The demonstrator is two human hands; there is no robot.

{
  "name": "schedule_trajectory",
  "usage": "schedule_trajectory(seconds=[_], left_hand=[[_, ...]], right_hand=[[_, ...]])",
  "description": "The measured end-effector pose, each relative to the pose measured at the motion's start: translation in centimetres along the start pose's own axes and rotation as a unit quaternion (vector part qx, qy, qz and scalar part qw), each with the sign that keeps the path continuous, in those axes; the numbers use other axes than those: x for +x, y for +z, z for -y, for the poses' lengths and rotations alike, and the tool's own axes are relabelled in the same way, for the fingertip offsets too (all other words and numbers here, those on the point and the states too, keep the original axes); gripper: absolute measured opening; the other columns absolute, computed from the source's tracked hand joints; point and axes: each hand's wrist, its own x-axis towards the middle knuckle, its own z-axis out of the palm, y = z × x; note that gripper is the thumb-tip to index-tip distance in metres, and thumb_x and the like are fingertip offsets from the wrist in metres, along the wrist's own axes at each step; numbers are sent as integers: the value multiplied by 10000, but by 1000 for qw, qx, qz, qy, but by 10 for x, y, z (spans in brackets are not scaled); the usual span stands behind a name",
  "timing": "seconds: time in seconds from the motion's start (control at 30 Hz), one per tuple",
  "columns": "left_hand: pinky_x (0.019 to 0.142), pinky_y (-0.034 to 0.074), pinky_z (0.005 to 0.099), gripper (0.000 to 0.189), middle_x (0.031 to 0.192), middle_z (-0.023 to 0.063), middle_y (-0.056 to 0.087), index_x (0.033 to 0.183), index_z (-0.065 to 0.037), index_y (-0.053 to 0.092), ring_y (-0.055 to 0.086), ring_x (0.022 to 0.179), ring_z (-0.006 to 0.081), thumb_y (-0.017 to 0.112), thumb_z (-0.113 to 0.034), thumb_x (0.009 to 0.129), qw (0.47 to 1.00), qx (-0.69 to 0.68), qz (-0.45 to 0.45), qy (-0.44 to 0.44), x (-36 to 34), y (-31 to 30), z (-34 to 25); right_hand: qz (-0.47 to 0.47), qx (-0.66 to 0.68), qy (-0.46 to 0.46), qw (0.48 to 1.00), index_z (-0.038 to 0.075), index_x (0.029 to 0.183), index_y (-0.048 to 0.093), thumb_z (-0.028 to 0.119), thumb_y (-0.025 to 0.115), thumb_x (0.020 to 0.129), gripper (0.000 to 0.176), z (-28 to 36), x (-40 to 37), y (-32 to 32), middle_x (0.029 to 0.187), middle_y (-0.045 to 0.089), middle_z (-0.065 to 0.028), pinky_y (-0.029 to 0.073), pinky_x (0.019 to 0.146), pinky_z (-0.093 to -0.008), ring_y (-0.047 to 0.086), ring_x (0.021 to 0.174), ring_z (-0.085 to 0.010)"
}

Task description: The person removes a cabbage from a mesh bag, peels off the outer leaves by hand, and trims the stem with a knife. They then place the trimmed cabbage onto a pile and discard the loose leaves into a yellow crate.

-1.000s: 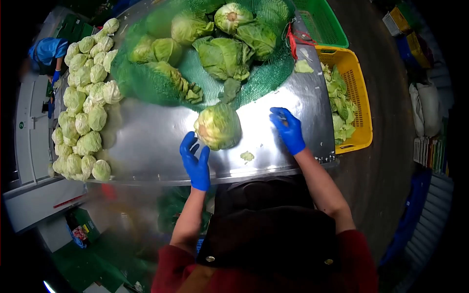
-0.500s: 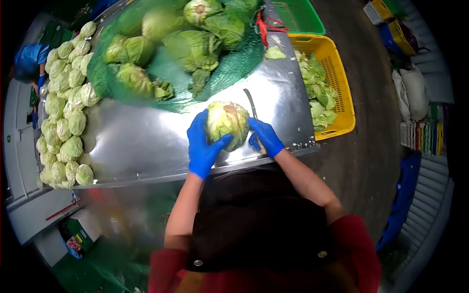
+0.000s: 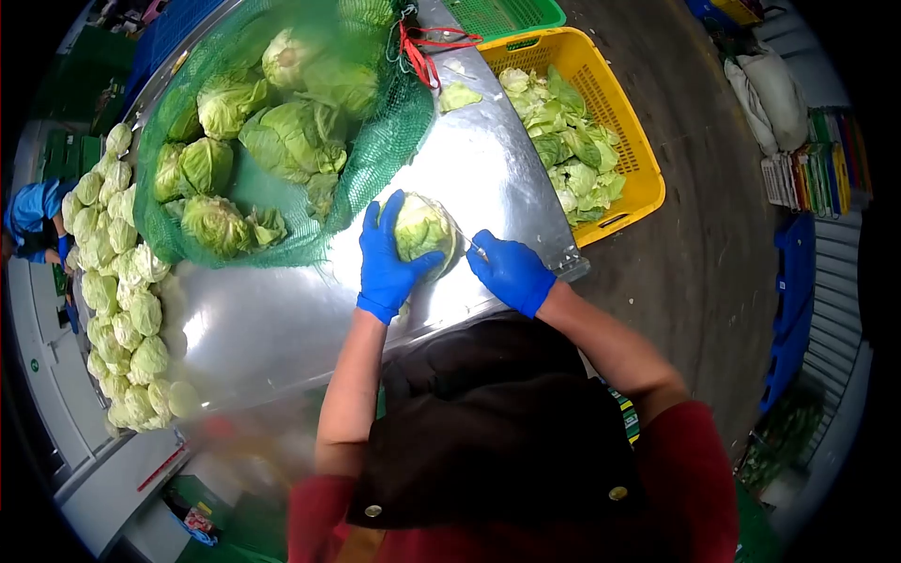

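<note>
A pale green cabbage (image 3: 422, 228) is at the front of the metal table (image 3: 272, 328). My left hand (image 3: 392, 267), in a blue glove, grips it from the left, fingers over its far side and thumb across the near side. Closed around the handle of a knife (image 3: 460, 232) is my right hand (image 3: 511, 272), also gloved in blue. The thin blade points away from me along the cabbage's right side. Part of the handle is hidden in my fist.
A green net (image 3: 375, 192) with several cabbages lies farther back, its red tie (image 3: 427, 47) to the right. Stacked cabbages (image 3: 122, 310) line the left end. Off the right edge stand a yellow crate (image 3: 643, 178) of leaves and a green crate (image 3: 507, 14). A person in blue (image 3: 33, 211) is far left.
My right hand has picked up the knife from the table and brought its blade to the cabbage. My left hand still grips the cabbage. The whole view has turned.
</note>
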Motion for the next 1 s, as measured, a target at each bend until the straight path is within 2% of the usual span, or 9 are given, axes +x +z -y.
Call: schedule_trajectory(seconds=[0.23, 0.43, 0.53, 0.57, 0.63, 0.8, 0.87, 0.93, 1.0], left_hand=[[1049, 345, 508, 982, 1414, 266, 320, 1435, -179, 375, 336, 1283, 453, 867, -279, 590, 999, -18, 31, -38, 18, 0, 4], [1049, 344, 520, 989, 1414, 264, 321, 1442, -191, 360, 341, 1270, 465, 858, -278, 592, 997, 24, 52, -45, 20, 1, -5], [1071, 328, 506, 998, 1433, 239, 316, 1443, -163, 358, 329, 1305, 428, 860, -272, 588, 999, -17, 41, -10, 12, -3, 9], [1077, 323, 502, 999, 1439, 231, 315, 1443, -152, 357, 325, 1315, 417, 862, -270, 589, 999, -26, 43, 11, 3, -5, 15], [1108, 299, 465, 1005, 1455, 189, 323, 1443, -93, 339, 319, 1346, 364, 865, -276, 606, 995, -33, 31, 90, -1, -12, 26], [1117, 297, 392, 1026, 1457, 145, 297, 1447, -62, 294, 346, 1327, 277, 872, -169, 607, 967, -253, -19, -21, -53, -28, 15], [1093, 337, 387, 1005, 1416, 141, 359, 1448, -76, 296, 387, 1298, 273, 852, -101, 610, 969, -206, -119, -69, -71, -16, 17], [1073, 364, 381, 1015, 1401, 133, 387, 1455, -85, 294, 415, 1276, 267, 837, -62, 598, 930, -311, -133, -143, -84, -19, 17], [1058, 385, 378, 1022, 1391, 127, 409, 1461, -93, 294, 437, 1258, 263, 824, -40, 589, 901, -379, -133, -166, -96, -25, 20]], right_hand=[[88, -41, 29, 995, -6, 994, 491, 259, 500, 922, 275, 0, 36, -9, 813, 634, -263, 488, 712, -504, 616, 806, -449], [191, -151, -7, 970, -40, 1079, 523, 270, 435, 923, 358, -23, 62, 3, 1031, 623, -253, 496, 835, -444, 608, 984, -393], [160, -60, 55, 984, -17, 1173, 522, 268, 440, 912, 396, -36, 68, 21, 1082, 616, -236, 498, 853, -429, 590, 1032, -380], [114, -11, 54, 992, 55, 1346, 463, 247, 461, 897, 489, -51, 68, 35, 1018, 631, -220, 534, 779, -399, 649, 894, -310], [160, 121, 98, 975, 117, 1429, 380, 238, 464, 899, 551, -27, 63, 18, 982, 633, -202, 548, 713, -368, 653, 772, -244], [152, 174, 28, 972, 237, 1502, 274, 238, 468, 929, 605, -6, 27, 29, 760, 632, -127, 552, 618, -324, 603, 574, -161], [117, 184, -1, 976, 244, 1491, 303, 273, 489, 933, 589, 0, 10, 41, 671, 613, -113, 540, 601, -326, 590, 543, -163], [112, 172, 5, 979, 220, 1479, 336, 288, 496, 939, 567, 5, 1, 45, 665, 606, -118, 531, 575, -322, 582, 530, -159], [63, 354, 115, 926, 153, 1314, 520, 214, 586, 937, 387, -44, 23, 66, 622, 529, -18, 386, 394, -243, 482, 459, -77]])
